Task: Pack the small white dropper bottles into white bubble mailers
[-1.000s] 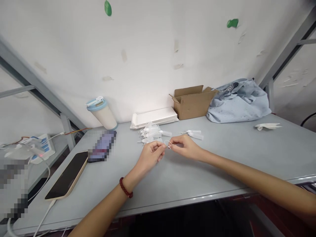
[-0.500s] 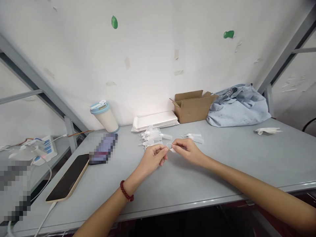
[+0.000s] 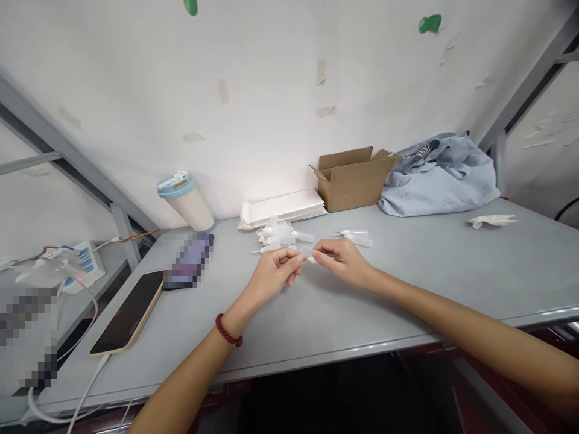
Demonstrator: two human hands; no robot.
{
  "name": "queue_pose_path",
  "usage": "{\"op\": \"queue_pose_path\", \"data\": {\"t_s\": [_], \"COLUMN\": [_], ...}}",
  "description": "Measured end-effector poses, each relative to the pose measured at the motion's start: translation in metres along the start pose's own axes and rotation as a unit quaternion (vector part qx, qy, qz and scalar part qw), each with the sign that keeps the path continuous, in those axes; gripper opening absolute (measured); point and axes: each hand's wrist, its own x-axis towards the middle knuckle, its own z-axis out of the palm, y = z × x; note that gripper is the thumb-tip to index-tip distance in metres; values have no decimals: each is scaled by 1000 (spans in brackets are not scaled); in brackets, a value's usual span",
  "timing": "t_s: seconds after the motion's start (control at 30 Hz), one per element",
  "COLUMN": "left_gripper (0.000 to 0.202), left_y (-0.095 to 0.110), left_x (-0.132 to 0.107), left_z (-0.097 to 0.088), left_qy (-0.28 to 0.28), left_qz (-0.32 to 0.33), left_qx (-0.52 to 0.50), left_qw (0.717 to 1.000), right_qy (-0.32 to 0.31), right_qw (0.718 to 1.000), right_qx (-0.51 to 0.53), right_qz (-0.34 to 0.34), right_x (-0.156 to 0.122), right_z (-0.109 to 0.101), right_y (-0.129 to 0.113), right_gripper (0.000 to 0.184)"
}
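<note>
Above the middle of the grey table (image 3: 407, 283), my left hand (image 3: 271, 277) and my right hand (image 3: 341, 262) meet fingertip to fingertip. Both pinch a small clear plastic piece with a loop (image 3: 307, 253) held between them. A red bead bracelet circles my left wrist. Just beyond my hands lies a pile of small clear plastic bottles (image 3: 278, 234), and a smaller group of the same bottles (image 3: 355, 237) lies to its right.
A stack of white sheets (image 3: 283, 208), an open cardboard box (image 3: 353, 179) and a blue cloth bundle (image 3: 438, 175) line the wall. A lidded cup (image 3: 185, 202), two phones (image 3: 129, 313) and a power strip (image 3: 67, 268) sit left. A crumpled white piece (image 3: 491, 221) lies right.
My hands stay together on the small piece with barely any shift. The view has tilted down a little, so everything sits slightly higher in the picture.
</note>
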Motion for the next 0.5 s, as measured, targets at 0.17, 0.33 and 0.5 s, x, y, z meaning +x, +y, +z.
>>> {"op": "queue_pose_path", "data": {"t_s": [0.17,0.33,0.5], "left_gripper": [27,22,21], "left_y": [4,4,2], "left_x": [0,0,-1], "left_z": [-4,-5,-3], "left_qy": [2,0,0], "left_qz": [-5,-10,-17], "left_qx": [-7,-8,0], "left_qw": [1000,1000,1000], "right_qy": [5,0,-4], "right_qw": [1000,1000,1000], "right_qx": [3,4,3], "right_qz": [7,5,-1], "right_x": [1,1,0], "right_z": [-2,-2,-1], "right_y": [1,1,0], "right_gripper": [26,27,29]}}
